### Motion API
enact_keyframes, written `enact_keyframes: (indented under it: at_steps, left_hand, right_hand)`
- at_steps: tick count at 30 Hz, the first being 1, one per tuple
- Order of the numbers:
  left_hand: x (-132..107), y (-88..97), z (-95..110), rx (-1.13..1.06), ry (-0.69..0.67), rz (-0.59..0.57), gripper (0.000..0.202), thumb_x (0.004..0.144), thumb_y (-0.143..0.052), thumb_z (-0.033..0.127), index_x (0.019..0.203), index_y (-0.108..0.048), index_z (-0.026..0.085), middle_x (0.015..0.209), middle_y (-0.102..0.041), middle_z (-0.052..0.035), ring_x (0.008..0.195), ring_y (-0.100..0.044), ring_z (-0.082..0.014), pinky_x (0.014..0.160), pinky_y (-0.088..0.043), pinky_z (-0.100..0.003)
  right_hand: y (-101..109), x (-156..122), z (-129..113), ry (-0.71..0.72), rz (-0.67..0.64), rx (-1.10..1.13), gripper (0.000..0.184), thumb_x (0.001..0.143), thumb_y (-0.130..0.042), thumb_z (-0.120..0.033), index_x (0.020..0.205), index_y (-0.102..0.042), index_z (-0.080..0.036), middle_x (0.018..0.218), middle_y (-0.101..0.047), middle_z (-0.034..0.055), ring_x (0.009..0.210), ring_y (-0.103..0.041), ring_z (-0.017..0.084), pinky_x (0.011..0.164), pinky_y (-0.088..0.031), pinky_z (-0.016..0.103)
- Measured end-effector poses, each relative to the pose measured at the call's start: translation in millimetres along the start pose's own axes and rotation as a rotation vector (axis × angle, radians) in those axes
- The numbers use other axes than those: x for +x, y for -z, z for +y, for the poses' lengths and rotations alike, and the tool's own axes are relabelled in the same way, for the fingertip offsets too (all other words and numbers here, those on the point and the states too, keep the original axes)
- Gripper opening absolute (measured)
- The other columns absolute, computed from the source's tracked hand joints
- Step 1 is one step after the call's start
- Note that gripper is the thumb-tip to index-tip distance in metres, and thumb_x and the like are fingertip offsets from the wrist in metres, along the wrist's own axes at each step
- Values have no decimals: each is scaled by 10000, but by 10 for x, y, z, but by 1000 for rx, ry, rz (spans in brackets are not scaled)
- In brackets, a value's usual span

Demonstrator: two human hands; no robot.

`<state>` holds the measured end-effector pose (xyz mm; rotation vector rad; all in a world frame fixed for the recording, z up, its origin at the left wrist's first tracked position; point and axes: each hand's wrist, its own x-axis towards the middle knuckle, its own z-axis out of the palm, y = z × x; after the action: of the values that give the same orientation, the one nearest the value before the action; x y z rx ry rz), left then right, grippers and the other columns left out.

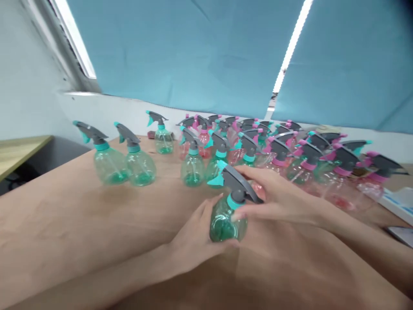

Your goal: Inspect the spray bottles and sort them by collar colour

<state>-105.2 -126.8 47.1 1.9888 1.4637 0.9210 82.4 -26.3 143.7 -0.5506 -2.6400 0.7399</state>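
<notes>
A green spray bottle [226, 224] with a grey and turquoise spray head is held between both hands, slightly tilted, above the near part of the table. My left hand [200, 228] wraps round the lower body of the bottle from the left. From the right, my right hand [277, 193] grips it near the neck, thumb on the upper body and fingers behind the spray head. Behind it, a green bottle [192, 170] and another green bottle [213, 168] stand upright on the table. The fingertips of both hands are partly hidden by the bottle.
The brown table [80, 224] carries many pink and green spray bottles, crowded at the right, including a pink one [342, 193]. Two green bottles [141, 168] stand at the left. Blue curtain [193, 56] hangs behind. A white box [400, 202] lies at the right edge.
</notes>
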Motion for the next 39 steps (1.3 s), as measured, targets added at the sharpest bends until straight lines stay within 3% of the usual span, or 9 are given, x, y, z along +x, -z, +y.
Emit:
enact_keyframes:
  at_steps: [2, 4, 10, 14, 18, 22, 27, 34, 39]
  left_hand:
    - [117, -149, 65, -63, -11, -46, 802, 767, -736, 511, 1408, -311, 282, 1382, -475, -95, 1270, -444, -351, 1006, -406, -516]
    - [242, -299, 145, -86, -18, -79, 811, 742, -755, 517, 1392, -329, 286, 1349, -496, -97, 1249, -460, -361, 997, -406, -535]
    - [604, -682, 380, -157, -244, -133, 866, 730, -783, 481, 1410, -286, 278, 1437, -412, -100, 1309, -387, -344, 1067, -340, -515]
    - [746, -808, 369, -100, -228, -157, 915, 694, -779, 568, 1424, -312, 275, 1407, -452, -123, 1276, -419, -393, 1037, -337, -577]
    - [810, -806, 257, 22, -206, -183, 1015, 658, -786, 613, 1458, -277, 251, 1447, -417, -131, 1312, -378, -391, 1063, -308, -560]
    - [813, -683, 102, 211, -177, -287, 1034, 685, -746, 644, 1486, -247, 222, 1494, -353, -162, 1351, -326, -386, 1083, -271, -566]
    - [753, -548, -52, 395, -119, -329, 942, 774, -639, 667, 1494, -260, 194, 1531, -284, -168, 1391, -266, -366, 1110, -228, -552]
    - [755, -555, -80, 428, -142, -370, 895, 819, -602, 622, 1512, -226, 200, 1543, -245, -150, 1410, -219, -347, 1122, -188, -565]
    - [762, -552, -102, 471, -156, -386, 845, 851, -581, 586, 1509, -234, 184, 1544, -245, -135, 1414, -211, -337, 1129, -182, -549]
  right_hand:
    - [-14, -195, 200, 38, 13, 152, 615, 703, -771, -448, 1204, -484, -237, 957, -627, 12, 851, -606, 194, 674, -475, 287]
    - [-57, -353, 345, 54, 129, 236, 692, 660, -802, -453, 1228, -464, -248, 915, -631, 10, 806, -615, 199, 665, -495, 305]
    - [-105, -621, 404, -118, 376, 436, 242, 839, -630, -392, 1060, -560, -324, 646, -546, -26, 541, -541, 187, 547, -474, 358]
    - [-65, -699, 467, -168, 448, 469, 149, 880, -576, -382, 1003, -554, -300, 555, -407, -60, 468, -412, 149, 475, -379, 305]
    - [-35, -691, 621, -56, 486, 454, 30, 920, -527, -310, 918, -529, -281, 596, -390, -67, 490, -342, 114, 453, -302, 262]
    - [-1, -667, 758, 21, 522, 391, 152, 926, -528, -239, 787, -469, -254, 588, -325, -79, 497, -285, 93, 442, -241, 248]
    - [69, -704, 885, -40, 560, 278, 246, 930, -519, -256, 722, -390, -240, 616, -312, -67, 521, -277, 105, 458, -222, 273]
    - [124, -732, 941, -99, 501, 230, 322, 944, -480, -356, 674, -363, -225, 628, -308, -54, 550, -296, 111, 497, -261, 282]
    - [116, -752, 951, -150, 538, 164, 319, 937, -489, -356, 669, -376, -225, 603, -303, -58, 513, -304, 102, 470, -267, 267]
